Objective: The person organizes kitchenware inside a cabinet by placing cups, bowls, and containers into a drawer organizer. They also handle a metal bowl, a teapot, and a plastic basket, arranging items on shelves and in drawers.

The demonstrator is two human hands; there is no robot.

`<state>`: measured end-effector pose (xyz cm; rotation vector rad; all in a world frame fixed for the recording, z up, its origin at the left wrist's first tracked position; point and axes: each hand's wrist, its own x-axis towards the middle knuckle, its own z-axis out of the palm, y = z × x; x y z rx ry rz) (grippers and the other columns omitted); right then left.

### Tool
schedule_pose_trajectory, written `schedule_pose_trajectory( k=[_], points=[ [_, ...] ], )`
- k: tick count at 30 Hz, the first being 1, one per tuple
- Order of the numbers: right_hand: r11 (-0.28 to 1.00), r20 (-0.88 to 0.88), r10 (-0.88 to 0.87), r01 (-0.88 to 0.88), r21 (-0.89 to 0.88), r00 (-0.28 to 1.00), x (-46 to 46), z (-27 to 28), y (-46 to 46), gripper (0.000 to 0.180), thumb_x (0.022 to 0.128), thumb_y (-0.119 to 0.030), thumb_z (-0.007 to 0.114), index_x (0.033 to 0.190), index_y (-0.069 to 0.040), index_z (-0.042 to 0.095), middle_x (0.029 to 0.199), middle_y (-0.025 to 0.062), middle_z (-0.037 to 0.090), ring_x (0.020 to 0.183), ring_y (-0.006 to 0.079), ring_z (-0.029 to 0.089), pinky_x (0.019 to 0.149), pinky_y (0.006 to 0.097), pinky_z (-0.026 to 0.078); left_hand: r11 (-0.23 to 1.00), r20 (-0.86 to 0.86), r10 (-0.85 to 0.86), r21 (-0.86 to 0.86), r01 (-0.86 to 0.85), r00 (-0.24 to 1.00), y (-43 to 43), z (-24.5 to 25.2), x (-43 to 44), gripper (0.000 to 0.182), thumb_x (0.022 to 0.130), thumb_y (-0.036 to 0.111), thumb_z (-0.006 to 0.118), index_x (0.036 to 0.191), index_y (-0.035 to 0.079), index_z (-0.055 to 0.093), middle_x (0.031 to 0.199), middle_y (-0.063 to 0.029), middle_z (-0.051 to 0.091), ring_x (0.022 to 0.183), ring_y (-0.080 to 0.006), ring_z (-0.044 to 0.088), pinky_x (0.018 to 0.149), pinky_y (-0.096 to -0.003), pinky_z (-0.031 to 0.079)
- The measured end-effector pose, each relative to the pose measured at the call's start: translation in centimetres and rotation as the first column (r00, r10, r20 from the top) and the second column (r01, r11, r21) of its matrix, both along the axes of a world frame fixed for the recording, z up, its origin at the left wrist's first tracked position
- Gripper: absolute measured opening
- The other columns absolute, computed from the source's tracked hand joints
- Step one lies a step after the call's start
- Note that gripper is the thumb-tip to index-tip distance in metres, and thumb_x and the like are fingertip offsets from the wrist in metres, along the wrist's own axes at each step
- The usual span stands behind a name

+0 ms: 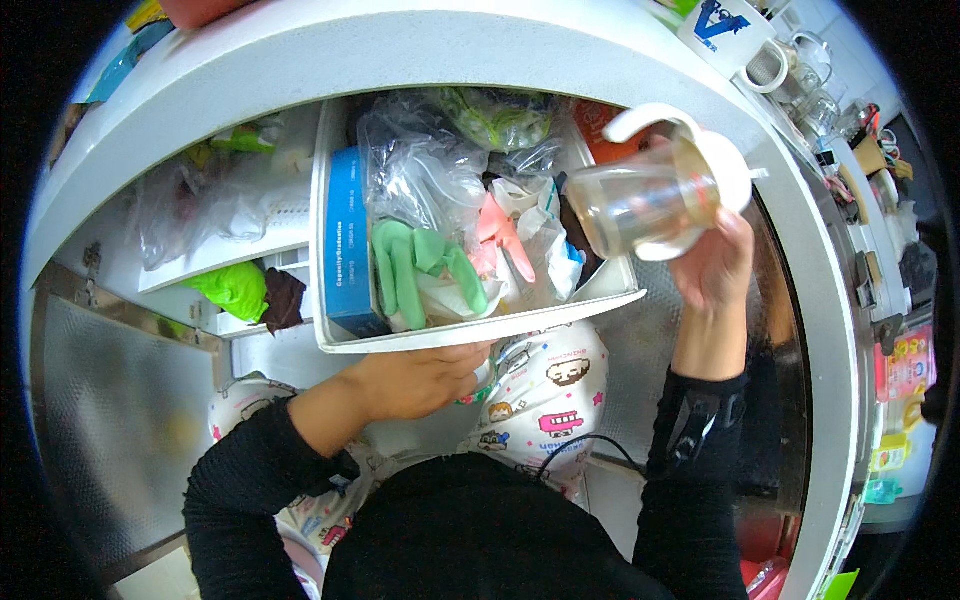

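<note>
My right hand point(712, 259) grips a clear plastic drinking bottle point(637, 199) by its white collar. The bottle has two white handles, is tilted on its side, and is held above the right end of an open white bin point(480, 337). Up against the bin's front lower edge, my left hand point(427, 381) has its fingers curled; a pale rim shows beside the fingertips, and I cannot tell what they hold. Inside the bin lie green rubber gloves point(427, 262), a pink rubber glove point(504, 232), clear plastic bags point(420, 165) and a blue box point(349, 240) with printing.
A white counter point(450, 49) curves over the cabinet. On it, at the right, stand a white mug point(724, 37) and several glass cups point(817, 97). Left of the bin, a shelf point(225, 255) holds plastic bags, with a bright green bag point(232, 291) below. An open cabinet door point(120, 420) hangs at the left.
</note>
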<state>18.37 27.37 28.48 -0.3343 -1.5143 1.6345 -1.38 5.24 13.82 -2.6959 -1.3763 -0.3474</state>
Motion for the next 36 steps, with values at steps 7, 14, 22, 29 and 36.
schedule_pose_trajectory(
  k=[7,14,22,29,36],
  points=[
    [0.984,0.119,-0.032,0.010,0.175,0.992,3.8,-0.9,-3.0,0.090,0.072,-0.054,0.070,0.137,-0.003,0.037,0.135,0.0253,0.042,0.122,0.0360,0.047,0.098,0.0503,0.043,0.991,0.081,0.085,-0.109,-0.076,0.993,2.4,0.7,-1.9,0.028,0.071,0.015,0.061,0.098,0.009,0.063,0.134,-0.0067,0.047,0.134,-0.0207,0.034,0.107,-0.0358,0.033],
    [0.995,0.214,-0.096,0.087,0.051,0.972,3.8,-2.4,-6.5,0.098,0.056,-0.055,0.082,0.129,-0.001,0.043,0.117,0.0233,0.058,0.100,0.0321,0.062,0.086,0.0429,0.051,0.990,0.110,0.139,-0.017,-0.138,0.984,8.2,1.2,-6.5,0.022,0.067,0.013,0.069,0.088,0.008,0.065,0.126,-0.0096,0.054,0.128,-0.0262,0.041,0.111,-0.0385,0.029],
    [0.980,0.215,0.037,0.008,-0.201,0.976,3.4,-5.1,-7.1,0.088,0.056,-0.027,0.087,0.128,0.000,0.044,0.111,0.0072,0.059,0.101,0.0179,0.059,0.090,0.0295,0.045,0.962,-0.054,0.269,-0.032,-0.271,0.962,14.9,2.3,-12.5,0.021,0.069,0.006,0.068,0.090,0.005,0.067,0.127,-0.0115,0.053,0.129,-0.0285,0.039,0.112,-0.0382,0.028],
    [0.948,0.406,0.125,0.011,-0.317,0.905,-1.3,-7.2,-6.0,0.065,0.067,-0.003,0.076,0.123,-0.005,0.043,0.112,0.0075,0.058,0.102,0.0179,0.058,0.085,0.0291,0.046,0.904,0.155,0.400,0.095,-0.417,0.903,17.9,1.0,-13.3,0.034,0.080,0.019,0.061,0.110,0.005,0.061,0.128,-0.0126,0.053,0.124,-0.0303,0.044,0.107,-0.0398,0.033],
    [0.925,0.779,0.282,0.055,-0.375,0.560,-8.5,-14.0,-5.7,0.060,0.076,-0.019,0.071,0.123,0.006,0.042,0.101,0.0124,0.063,0.081,0.0176,0.064,0.073,0.0278,0.052,0.669,0.130,0.654,-0.559,-0.489,0.745,1.9,-3.9,-12.2,0.031,0.077,0.017,0.058,0.104,0.001,0.059,0.100,-0.0198,0.063,0.093,-0.0357,0.060,0.080,-0.0440,0.048]
  ],
)
